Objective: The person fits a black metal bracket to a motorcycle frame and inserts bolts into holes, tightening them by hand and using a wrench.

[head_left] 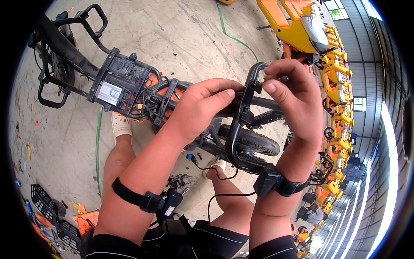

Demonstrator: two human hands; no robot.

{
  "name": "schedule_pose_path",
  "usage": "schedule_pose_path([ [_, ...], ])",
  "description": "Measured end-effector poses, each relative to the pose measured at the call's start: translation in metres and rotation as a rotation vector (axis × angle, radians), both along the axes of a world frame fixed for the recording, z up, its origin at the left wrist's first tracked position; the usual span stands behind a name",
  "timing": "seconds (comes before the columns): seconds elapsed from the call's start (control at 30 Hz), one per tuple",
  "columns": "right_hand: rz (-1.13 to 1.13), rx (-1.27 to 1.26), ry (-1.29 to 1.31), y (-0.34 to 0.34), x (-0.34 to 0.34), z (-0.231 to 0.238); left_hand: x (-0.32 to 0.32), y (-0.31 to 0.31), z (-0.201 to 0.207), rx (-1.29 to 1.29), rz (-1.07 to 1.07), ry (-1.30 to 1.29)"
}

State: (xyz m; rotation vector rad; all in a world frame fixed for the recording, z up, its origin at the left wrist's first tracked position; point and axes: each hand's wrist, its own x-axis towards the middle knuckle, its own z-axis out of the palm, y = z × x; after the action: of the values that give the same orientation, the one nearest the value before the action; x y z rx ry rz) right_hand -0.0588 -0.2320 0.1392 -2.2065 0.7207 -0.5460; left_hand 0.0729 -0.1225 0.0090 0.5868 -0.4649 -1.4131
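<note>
The stripped frame of a two-wheeled electric bike (129, 82) stretches before me, with a black tubular rear rack (233, 140) at its right end. My left hand (200, 105) is closed, thumb pressed to the forefinger, at the left edge of the rack's black bracket (246, 101). What lies in its fingers is hidden. Across the bracket, my right hand (297, 93) is curled, thumb and fingers around a small dark metal rod (282, 78) beside a black bolt fitting (256, 85). Whether the rod is a bolt or a tool, I cannot tell. Below the rack shows a black tyre (258, 144).
Dark debris (177, 181) and a blue-tipped cable plug (189, 157) are low between my legs. Black plastic crates (43, 200) and orange parts (88, 220) lie at lower left. A yellow bike (297, 26) stands far right, with a row of yellow bikes (338, 116) beyond.
</note>
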Motion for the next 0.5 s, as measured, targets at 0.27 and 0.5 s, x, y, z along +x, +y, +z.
schedule_pose_path([
  [0.27,-0.003,-0.003,-0.017,-0.0014,-0.0023,0.0020,-0.0001,0.0001,0.0006,-0.001,-0.005,-0.004],
  [0.5,0.070,-0.043,-0.017,-0.0054,-0.0042,0.0003,-0.0001,-0.0001,0.0009,-0.002,-0.002,-0.012],
])
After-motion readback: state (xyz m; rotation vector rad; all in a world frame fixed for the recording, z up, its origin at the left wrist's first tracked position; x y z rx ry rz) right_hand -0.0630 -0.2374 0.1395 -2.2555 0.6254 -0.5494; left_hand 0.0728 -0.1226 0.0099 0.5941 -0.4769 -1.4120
